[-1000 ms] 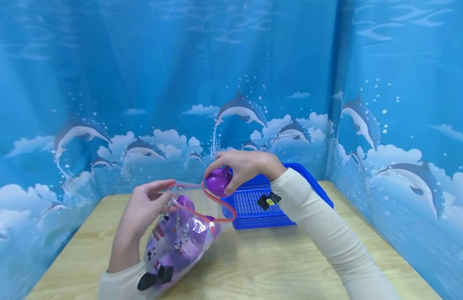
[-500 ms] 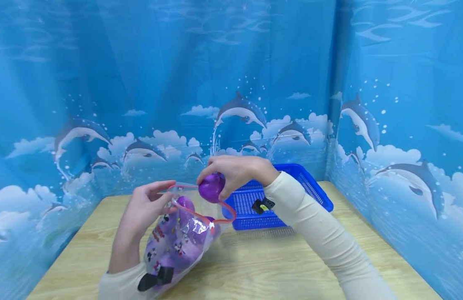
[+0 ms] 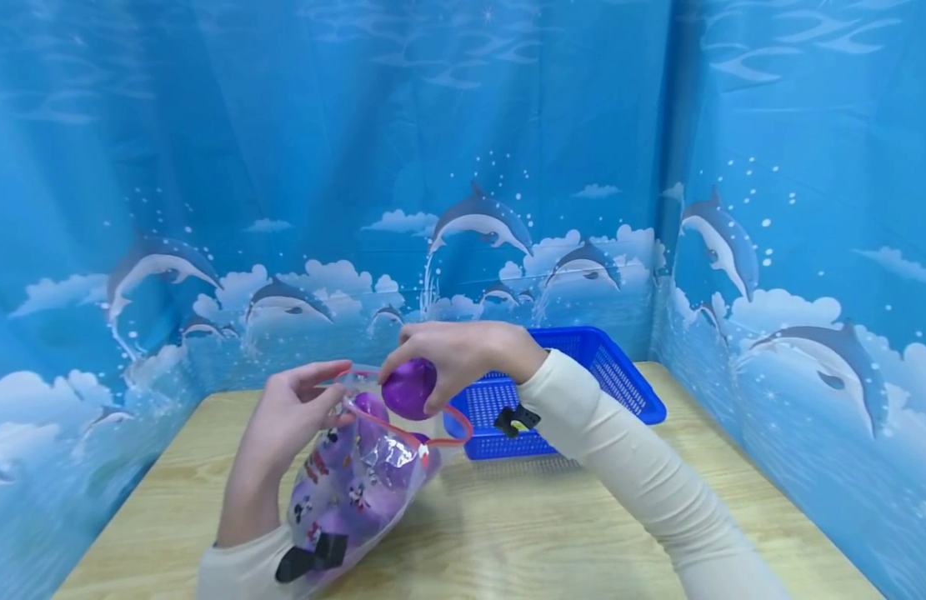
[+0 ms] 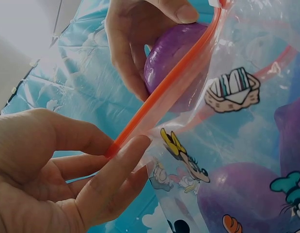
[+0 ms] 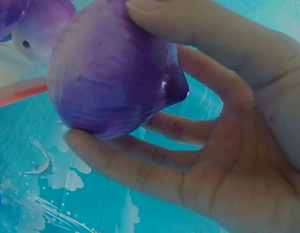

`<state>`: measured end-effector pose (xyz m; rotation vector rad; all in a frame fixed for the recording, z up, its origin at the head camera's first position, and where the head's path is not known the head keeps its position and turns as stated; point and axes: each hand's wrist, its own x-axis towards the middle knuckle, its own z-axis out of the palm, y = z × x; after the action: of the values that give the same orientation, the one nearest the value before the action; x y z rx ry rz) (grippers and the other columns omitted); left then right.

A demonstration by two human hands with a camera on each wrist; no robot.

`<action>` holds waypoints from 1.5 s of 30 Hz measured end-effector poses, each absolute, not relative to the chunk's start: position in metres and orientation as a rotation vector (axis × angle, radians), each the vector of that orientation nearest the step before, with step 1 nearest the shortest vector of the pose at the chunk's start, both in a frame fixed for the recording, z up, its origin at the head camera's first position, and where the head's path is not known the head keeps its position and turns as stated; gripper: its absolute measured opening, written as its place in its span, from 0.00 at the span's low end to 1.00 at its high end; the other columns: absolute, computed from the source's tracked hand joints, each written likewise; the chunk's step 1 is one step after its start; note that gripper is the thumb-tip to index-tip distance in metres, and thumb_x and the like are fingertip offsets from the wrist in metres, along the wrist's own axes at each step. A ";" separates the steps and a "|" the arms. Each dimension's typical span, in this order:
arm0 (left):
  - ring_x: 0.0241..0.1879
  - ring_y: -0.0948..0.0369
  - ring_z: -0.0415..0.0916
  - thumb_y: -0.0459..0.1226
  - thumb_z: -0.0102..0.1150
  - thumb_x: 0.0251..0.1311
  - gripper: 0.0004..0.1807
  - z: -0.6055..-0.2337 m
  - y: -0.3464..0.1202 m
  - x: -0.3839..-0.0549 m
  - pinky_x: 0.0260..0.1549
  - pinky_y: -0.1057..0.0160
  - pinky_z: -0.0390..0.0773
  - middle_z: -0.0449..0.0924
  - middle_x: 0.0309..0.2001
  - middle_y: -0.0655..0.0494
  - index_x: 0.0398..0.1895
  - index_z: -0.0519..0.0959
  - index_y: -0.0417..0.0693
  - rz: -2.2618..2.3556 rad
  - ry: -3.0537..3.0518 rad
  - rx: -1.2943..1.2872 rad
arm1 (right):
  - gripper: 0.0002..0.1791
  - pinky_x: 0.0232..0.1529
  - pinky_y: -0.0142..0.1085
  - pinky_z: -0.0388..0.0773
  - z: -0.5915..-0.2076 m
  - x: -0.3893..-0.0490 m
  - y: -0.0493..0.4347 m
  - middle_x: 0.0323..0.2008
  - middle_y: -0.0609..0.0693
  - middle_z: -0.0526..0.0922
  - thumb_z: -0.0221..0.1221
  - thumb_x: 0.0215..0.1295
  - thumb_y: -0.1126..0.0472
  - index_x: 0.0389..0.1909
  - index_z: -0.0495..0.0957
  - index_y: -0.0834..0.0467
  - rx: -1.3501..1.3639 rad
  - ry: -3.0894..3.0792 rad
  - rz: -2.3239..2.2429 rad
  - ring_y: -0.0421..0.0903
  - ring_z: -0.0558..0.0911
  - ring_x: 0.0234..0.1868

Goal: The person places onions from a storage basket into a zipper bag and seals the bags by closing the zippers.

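Note:
A glossy purple onion, round with a pointed tip, is held between the thumb and fingers of my right hand. It is at the mouth of a clear zip bag printed with cartoon figures. Several more purple onions show through the bag's wall. My left hand pinches one end of the bag's orange-red zip strip between thumb and fingers, and the mouth stands open. In the left wrist view the held onion partly shows behind the strip. The right wrist view shows the tip of the onion toward my palm.
A blue perforated plastic basket stands behind the right forearm on the wooden table. Blue curtains with dolphins and clouds rise at the back and sides.
My right hand has moved left and slightly down with the onion, from the bag's right rim to over its opening. The left hand and bag have stayed in place.

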<state>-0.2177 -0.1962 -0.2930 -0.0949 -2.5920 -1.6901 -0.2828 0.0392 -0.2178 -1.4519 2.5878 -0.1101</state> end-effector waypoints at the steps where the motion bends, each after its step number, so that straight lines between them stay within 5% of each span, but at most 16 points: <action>1: 0.47 0.57 0.89 0.38 0.51 0.78 0.26 -0.293 -0.196 -0.218 0.56 0.57 0.87 0.71 0.72 0.38 0.76 0.67 0.47 -1.686 -2.595 -0.094 | 0.35 0.54 0.32 0.84 -0.218 -0.282 0.038 0.59 0.50 0.75 0.75 0.58 0.58 0.68 0.77 0.42 -1.454 2.583 -0.111 0.45 0.74 0.60; 10: 0.46 0.57 0.88 0.38 0.52 0.77 0.26 -0.293 -0.196 -0.219 0.54 0.58 0.88 0.72 0.71 0.38 0.75 0.68 0.46 -1.673 -2.587 -0.111 | 0.37 0.51 0.26 0.83 -0.224 -0.282 0.030 0.57 0.49 0.75 0.75 0.57 0.58 0.69 0.77 0.43 -1.483 2.532 -0.106 0.44 0.75 0.57; 21: 0.44 0.60 0.89 0.37 0.51 0.78 0.25 -0.294 -0.196 -0.220 0.50 0.64 0.89 0.72 0.70 0.35 0.75 0.68 0.45 -1.712 -2.564 -0.117 | 0.32 0.62 0.36 0.83 -0.220 -0.289 0.037 0.65 0.48 0.77 0.69 0.67 0.55 0.71 0.73 0.48 -1.555 2.572 -0.155 0.47 0.78 0.64; 33: 0.47 0.56 0.88 0.33 0.49 0.77 0.25 -0.290 -0.193 -0.213 0.48 0.65 0.89 0.66 0.76 0.39 0.74 0.69 0.43 -1.683 -2.524 -0.160 | 0.25 0.60 0.33 0.84 -0.233 -0.310 0.052 0.66 0.50 0.81 0.63 0.69 0.66 0.66 0.78 0.53 -1.549 2.592 -0.240 0.47 0.82 0.60; 39: 0.61 0.45 0.80 0.31 0.47 0.77 0.23 -0.286 -0.190 -0.208 0.48 0.64 0.89 0.66 0.76 0.41 0.73 0.71 0.41 -1.662 -2.484 -0.222 | 0.17 0.56 0.30 0.87 -0.240 -0.310 0.053 0.57 0.50 0.87 0.64 0.70 0.66 0.57 0.85 0.56 -1.588 2.523 -0.397 0.46 0.87 0.55; 45: 0.64 0.44 0.78 0.30 0.47 0.77 0.22 -0.284 -0.190 -0.207 0.49 0.62 0.90 0.71 0.73 0.42 0.71 0.72 0.42 -1.659 -2.489 -0.275 | 0.08 0.49 0.25 0.87 -0.242 -0.306 0.052 0.44 0.51 0.92 0.66 0.68 0.66 0.45 0.90 0.58 -1.667 2.488 -0.518 0.43 0.90 0.47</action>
<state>-0.2068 -0.1900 -0.2836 -0.2753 -2.4886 -1.6595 -0.3064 0.0520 -0.2424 -1.6670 2.4883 -0.5177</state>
